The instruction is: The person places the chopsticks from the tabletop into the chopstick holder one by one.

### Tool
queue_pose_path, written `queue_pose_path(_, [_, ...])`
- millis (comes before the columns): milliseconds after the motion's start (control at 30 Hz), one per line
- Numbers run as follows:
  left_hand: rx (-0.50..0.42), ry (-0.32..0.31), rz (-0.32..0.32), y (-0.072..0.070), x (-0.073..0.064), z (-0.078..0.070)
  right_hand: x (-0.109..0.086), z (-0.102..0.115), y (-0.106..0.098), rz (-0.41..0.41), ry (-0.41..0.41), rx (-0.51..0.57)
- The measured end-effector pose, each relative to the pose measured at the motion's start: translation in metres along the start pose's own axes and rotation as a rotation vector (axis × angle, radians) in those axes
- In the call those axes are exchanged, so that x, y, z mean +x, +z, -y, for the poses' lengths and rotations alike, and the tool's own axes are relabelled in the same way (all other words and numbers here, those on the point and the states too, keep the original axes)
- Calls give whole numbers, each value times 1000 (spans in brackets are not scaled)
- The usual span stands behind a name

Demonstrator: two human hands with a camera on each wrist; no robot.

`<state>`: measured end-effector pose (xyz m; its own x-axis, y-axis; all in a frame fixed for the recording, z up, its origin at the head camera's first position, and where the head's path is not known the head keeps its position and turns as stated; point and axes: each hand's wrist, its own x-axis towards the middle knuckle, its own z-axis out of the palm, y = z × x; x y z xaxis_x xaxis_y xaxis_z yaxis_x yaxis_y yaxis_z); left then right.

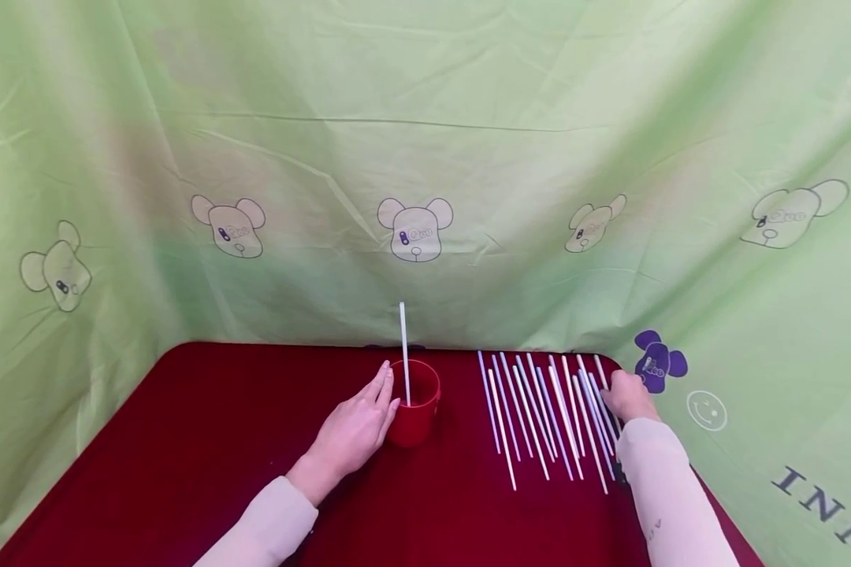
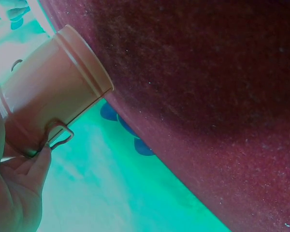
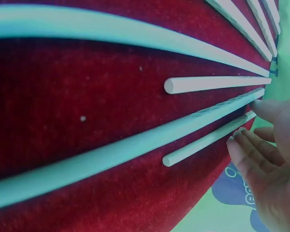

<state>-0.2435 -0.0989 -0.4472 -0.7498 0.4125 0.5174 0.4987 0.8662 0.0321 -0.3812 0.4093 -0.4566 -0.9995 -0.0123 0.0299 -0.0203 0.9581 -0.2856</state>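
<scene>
A red cup [image 1: 413,429] with small loop handles [image 2: 61,135] stands on the table, and one white stick [image 1: 404,339] leans upright in it. My left hand [image 1: 354,425] holds the cup at its left side, the thumb and fingers on different parts of its wall. To the right lie many thin white and pale blue sticks [image 1: 539,409], roughly side by side. My right hand [image 1: 629,395] is at the rightmost of them. In the right wrist view its thumb and fingertips are apart, on either side of the far end of a short-looking stick [image 3: 208,138].
A dark red cloth [image 1: 241,449] covers the table. Green curtains [image 1: 312,173] printed with bear heads hang behind it and at both sides. The sticks lie close to the table's right edge, near the right curtain [image 1: 773,378].
</scene>
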Motion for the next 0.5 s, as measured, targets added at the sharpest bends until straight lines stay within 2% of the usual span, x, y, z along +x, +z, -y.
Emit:
queue_pose_path(233, [31, 12, -6, -2, 1, -1, 2, -2, 0, -12, 43, 33])
queue_pose_path(500, [11, 15, -21, 0, 0, 0, -1, -5, -9, -11, 85, 65])
